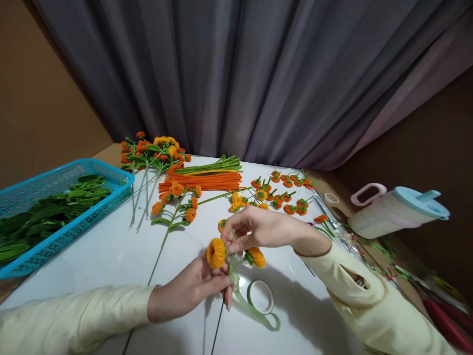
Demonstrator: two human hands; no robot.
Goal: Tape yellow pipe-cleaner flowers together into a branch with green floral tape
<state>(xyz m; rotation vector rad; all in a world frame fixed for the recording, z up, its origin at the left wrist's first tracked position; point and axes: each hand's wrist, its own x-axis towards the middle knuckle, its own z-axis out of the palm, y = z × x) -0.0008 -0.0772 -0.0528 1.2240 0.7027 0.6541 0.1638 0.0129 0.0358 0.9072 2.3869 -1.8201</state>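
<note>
My left hand [194, 288] is closed around the wrapped stem of a small yellow-orange chenille flower sprig. One puffy bloom [216, 253] sits above my left fingers, and a second bloom [257, 257] sticks out to the right, below my right hand. My right hand [256, 228] pinches at the stem just above the left fingertips; the exact contact is partly hidden by fingers. Pale green floral tape [253, 311] runs from the stem down to the table, curling beside its tape roll [272, 297]. A thin dark stem wire [218, 325] extends below my left hand.
A blue basket [79, 229] of green leaves stands left. Behind are finished flower stems [162, 148], orange pipe cleaners [203, 181], green ones [221, 164] and a flower branch [173, 212]. Several small blooms [290, 209], a tumbler [388, 214] and red-handled pliers [443, 315] are right.
</note>
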